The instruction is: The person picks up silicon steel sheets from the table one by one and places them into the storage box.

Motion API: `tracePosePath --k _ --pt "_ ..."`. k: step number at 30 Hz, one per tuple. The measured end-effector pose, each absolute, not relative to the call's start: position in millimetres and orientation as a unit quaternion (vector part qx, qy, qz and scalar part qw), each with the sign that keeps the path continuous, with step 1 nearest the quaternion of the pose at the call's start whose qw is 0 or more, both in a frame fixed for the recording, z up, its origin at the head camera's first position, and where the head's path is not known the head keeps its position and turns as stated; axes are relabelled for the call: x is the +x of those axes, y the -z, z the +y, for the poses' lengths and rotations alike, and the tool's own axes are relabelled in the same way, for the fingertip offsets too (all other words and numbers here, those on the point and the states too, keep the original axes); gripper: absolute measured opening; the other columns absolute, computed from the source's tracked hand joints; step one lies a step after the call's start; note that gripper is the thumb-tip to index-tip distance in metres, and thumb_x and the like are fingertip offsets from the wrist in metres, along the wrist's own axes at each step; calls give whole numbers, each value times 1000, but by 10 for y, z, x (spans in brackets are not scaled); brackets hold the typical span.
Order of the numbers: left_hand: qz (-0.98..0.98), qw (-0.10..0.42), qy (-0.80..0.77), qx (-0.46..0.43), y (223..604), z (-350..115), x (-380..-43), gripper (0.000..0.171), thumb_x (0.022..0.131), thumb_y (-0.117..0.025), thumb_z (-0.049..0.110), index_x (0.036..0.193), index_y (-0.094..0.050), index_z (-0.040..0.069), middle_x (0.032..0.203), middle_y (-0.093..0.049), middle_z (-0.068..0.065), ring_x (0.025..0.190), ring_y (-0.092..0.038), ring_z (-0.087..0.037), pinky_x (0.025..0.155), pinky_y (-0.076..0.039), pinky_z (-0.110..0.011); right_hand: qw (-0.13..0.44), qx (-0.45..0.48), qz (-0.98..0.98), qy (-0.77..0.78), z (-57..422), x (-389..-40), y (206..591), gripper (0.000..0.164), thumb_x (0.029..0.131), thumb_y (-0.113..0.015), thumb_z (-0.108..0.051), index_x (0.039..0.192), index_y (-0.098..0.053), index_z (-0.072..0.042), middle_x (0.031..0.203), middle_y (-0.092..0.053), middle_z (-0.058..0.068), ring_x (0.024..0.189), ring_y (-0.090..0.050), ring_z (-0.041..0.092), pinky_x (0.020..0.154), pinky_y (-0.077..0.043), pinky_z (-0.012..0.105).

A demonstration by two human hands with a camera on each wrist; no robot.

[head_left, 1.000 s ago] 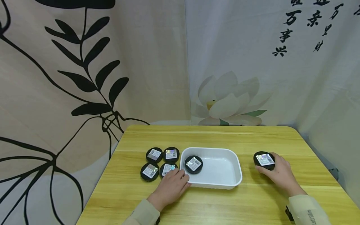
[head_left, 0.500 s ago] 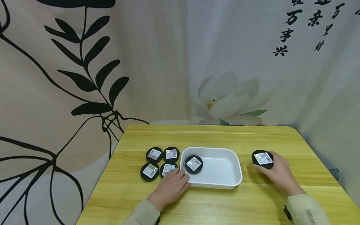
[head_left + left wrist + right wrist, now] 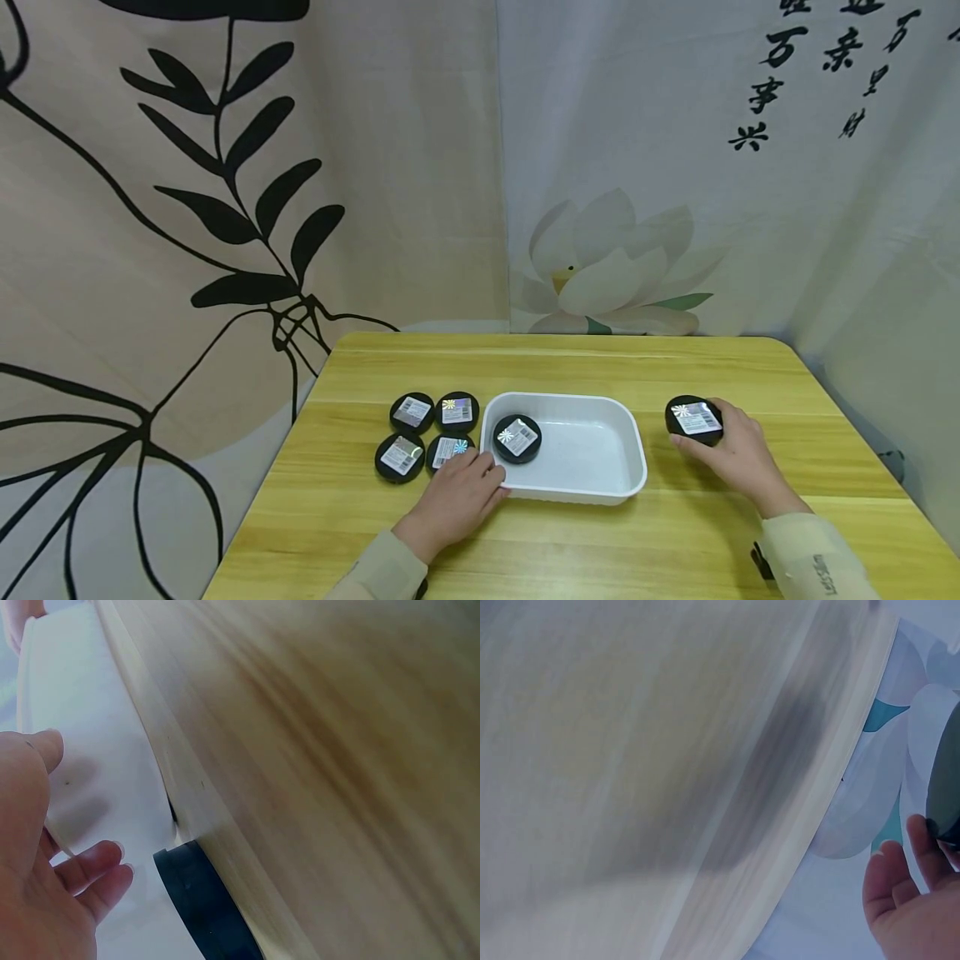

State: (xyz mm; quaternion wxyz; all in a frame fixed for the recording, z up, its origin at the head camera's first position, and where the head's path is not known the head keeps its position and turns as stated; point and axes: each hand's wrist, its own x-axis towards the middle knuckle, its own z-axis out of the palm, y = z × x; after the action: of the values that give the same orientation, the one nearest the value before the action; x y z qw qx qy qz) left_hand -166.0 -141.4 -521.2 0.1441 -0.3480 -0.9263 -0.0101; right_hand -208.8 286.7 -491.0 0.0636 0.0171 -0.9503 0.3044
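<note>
My right hand (image 3: 738, 450) grips a flat round black container (image 3: 694, 419) by its edge, label side up, above the table right of the white plastic tray (image 3: 577, 492). In the right wrist view this container (image 3: 946, 784) shows only partly at the right border, by the fingertips. My left hand (image 3: 461, 496) holds the tray's near left corner, with thumb and fingers at its rim and wall. Inside the tray, at its left end, lies another labelled black container (image 3: 517, 439). Several more sit left of the tray, one of them (image 3: 447, 450) partly covered by the left hand.
The wooden table (image 3: 570, 550) has rounded far corners. Behind it hangs a printed cloth (image 3: 420, 208) with black leaves, a pale lotus and written characters. Near the left hand, the side of a black container (image 3: 206, 904) stands close to the tray wall.
My right hand has moved slightly left and a little away from me with the black container, toward the tray. The left hand and the tray have stayed in place.
</note>
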Motion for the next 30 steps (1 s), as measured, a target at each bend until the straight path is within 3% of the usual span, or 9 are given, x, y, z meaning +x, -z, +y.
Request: tracePosePath --k 30 --pt "-927 141 11 -347 5210 -1411 -1658 24 96 -40 41 97 -53 21 90 -43 5 83 -38 -16 74 -38 -31 53 37 -945 -320 2730 -2123 4827 103 71 -65 -61 139 -23 5 132 -34 29 119 -26 49 86 -27 64"
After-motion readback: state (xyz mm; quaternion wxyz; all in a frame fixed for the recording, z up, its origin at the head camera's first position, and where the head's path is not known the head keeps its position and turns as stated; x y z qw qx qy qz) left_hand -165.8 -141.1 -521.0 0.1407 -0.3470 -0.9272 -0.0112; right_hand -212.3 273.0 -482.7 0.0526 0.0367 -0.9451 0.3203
